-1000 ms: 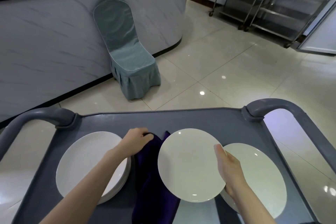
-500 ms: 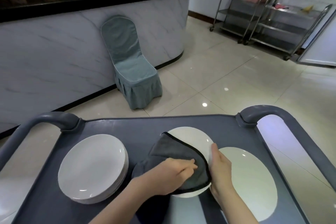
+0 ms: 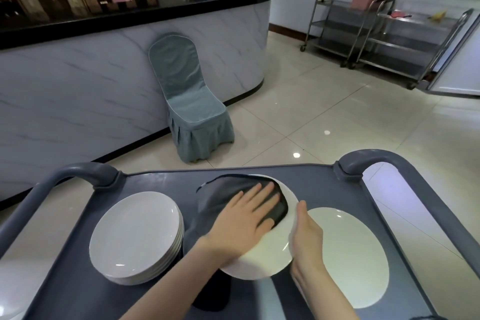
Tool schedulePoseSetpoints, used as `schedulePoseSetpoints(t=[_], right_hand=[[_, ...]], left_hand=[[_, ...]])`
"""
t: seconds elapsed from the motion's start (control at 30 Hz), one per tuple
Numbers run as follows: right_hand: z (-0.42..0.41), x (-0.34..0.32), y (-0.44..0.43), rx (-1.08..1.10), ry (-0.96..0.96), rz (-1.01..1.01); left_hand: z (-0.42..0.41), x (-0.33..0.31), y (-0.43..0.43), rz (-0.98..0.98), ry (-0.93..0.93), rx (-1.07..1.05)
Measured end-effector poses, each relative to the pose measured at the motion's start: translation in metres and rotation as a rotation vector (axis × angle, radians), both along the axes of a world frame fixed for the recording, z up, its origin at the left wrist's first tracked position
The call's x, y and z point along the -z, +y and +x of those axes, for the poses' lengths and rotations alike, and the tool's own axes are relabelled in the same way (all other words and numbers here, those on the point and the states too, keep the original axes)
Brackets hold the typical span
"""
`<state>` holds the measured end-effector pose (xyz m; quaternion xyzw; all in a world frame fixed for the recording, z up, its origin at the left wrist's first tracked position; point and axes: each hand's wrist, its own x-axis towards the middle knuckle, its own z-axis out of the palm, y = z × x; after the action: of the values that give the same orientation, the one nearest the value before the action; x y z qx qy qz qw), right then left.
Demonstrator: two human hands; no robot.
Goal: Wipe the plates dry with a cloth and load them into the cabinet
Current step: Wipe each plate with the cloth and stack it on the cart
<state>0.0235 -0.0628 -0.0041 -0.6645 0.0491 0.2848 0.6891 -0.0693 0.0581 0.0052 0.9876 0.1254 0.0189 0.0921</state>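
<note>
The white plate (image 3: 262,260) is at the middle of the grey trolley (image 3: 161,179), between a stack of plates (image 3: 135,231) on the left and another plate (image 3: 348,254) on the right. It looks like glazed ceramic: stiff, fairly heavy for its size, breakable, and probably slick if damp. The rim is the sensible place to hold it, with the thumb on top and support beneath.

The right hand (image 3: 306,236) holds it that way at the right rim, thumb lying over the edge. The left hand (image 3: 241,223) lies flat with its fingers (image 3: 262,195) straight and spread. They grasp nothing, only pressing the soft grey cloth (image 3: 220,197) onto the plate's far half. The cloth is limp, so it will bunch unless pressed flat.

The right hand's lower fingers are hidden under the plate. It is unclear whether the plate rests on the trolley or is lifted clear. A dark shape below its near edge may be more cloth. I cannot tell whether the right-hand plate is one or several, and the cabinet is not in view.
</note>
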Motion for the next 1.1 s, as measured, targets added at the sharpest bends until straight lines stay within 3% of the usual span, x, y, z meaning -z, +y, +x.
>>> schedulePoseSetpoints(t=[0.13,0.27,0.43,0.7,0.97,1.1], right_hand=[[0.016,-0.019,-0.009,0.064,-0.015,0.006],[0.026,-0.021,-0.019,0.091,-0.058,0.005],[0.005,-0.011,-0.018,0.049,-0.052,-0.021],[0.012,-0.034,-0.018,0.031,-0.056,0.038],[0.023,-0.034,-0.025,0.089,-0.066,0.015],[0.000,-0.028,-0.018,0.017,-0.039,0.014]], left_hand=[[-0.023,-0.002,0.011,0.005,0.034,-0.105],[-0.057,0.005,-0.028,0.132,-0.001,0.040],[-0.039,0.007,-0.049,0.056,-0.104,0.241],[-0.023,-0.007,0.008,-0.024,-0.029,-0.038],[-0.051,0.011,-0.067,-0.028,-0.096,0.182],[-0.031,-0.005,-0.050,0.004,-0.145,0.181]])
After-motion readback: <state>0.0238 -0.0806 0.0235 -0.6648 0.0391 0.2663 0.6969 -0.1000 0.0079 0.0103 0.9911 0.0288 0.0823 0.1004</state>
